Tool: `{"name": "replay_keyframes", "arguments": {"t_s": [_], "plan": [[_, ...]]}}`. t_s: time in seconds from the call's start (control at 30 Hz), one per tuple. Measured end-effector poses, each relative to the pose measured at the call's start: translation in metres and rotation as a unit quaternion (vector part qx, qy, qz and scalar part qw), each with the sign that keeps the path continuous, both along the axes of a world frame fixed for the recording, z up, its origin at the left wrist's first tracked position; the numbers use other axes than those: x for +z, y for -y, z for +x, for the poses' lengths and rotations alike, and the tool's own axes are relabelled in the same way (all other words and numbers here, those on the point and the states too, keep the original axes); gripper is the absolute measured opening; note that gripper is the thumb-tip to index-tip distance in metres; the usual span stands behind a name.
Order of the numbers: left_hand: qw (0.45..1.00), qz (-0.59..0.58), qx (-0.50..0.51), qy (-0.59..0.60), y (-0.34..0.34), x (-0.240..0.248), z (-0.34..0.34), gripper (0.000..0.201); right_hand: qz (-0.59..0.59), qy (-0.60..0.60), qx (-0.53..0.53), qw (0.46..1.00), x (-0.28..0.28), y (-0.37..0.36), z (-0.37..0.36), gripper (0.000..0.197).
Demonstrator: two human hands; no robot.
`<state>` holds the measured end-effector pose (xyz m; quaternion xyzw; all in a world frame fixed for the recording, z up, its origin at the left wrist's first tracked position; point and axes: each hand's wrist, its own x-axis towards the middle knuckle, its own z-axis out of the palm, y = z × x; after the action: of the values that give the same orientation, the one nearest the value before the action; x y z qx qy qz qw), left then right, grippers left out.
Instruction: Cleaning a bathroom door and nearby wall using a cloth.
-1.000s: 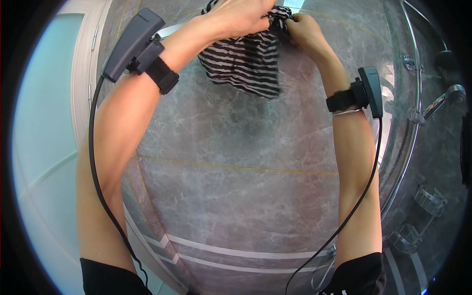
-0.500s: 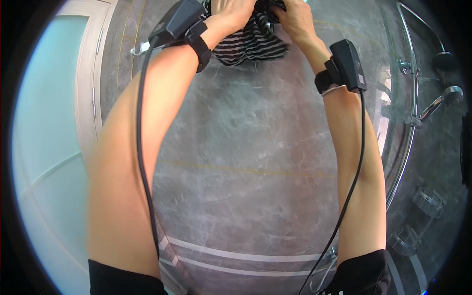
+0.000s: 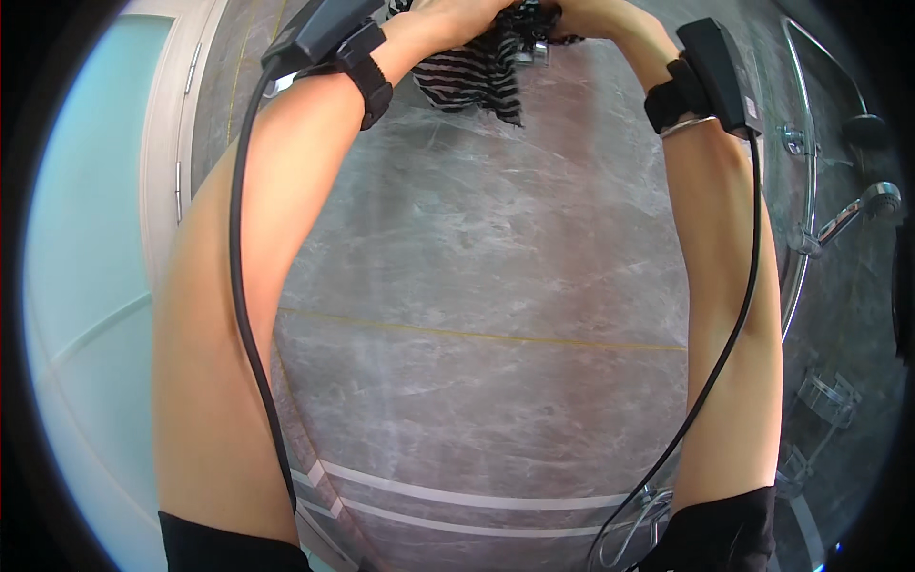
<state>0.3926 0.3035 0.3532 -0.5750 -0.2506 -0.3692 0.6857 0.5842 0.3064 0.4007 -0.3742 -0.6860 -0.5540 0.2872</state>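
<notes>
Both of my arms reach up to the top edge of the head view. There a black-and-white striped cloth (image 3: 469, 80) hangs in folds against the grey wall. My left hand (image 3: 469, 17) is closed on its upper part from the left. My right hand (image 3: 583, 15) grips dark bunched fabric on the right side. The fingertips of both hands are partly cut off by the edge or hidden in the fabric. Just below and between the hands, a small chrome fitting (image 3: 538, 54) shows beside the cloth.
A grey marbled wall (image 3: 477, 238) fills the middle. To the left stands a frosted glass door (image 3: 91, 210) in a pale frame. On the right are a chrome shower rail with a hand shower (image 3: 879, 198) and a glass-and-chrome shelf (image 3: 827, 396). Black cables run along both forearms.
My forearms have moved apart and my hands are higher, partly beyond the top edge. The cloth's lower end has narrowed and shifted left, showing more of the chrome fitting.
</notes>
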Motion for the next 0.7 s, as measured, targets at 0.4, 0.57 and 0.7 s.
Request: {"name": "replay_keyframes", "arguments": {"t_s": [0.4, 0.57, 0.7], "plan": [[0.996, -0.084, -0.035, 0.026, -0.012, -0.027, -0.059, 0.016, -0.025, -0.058, 0.012, 0.998, -0.039, 0.005, -0.057, 0.018], [0.993, -0.091, -0.08, 0.014, -0.016, -0.029, -0.056, 0.018, 0.038, -0.07, 0.014, 0.997, -0.06, 0.008, -0.065, 0.016], [0.986, -0.137, -0.091, 0.029, 0.009, -0.037, -0.05, 0.018, -0.124, -0.112, 0.057, 0.984, -0.049, 0.014, -0.058, 0.017]]}}
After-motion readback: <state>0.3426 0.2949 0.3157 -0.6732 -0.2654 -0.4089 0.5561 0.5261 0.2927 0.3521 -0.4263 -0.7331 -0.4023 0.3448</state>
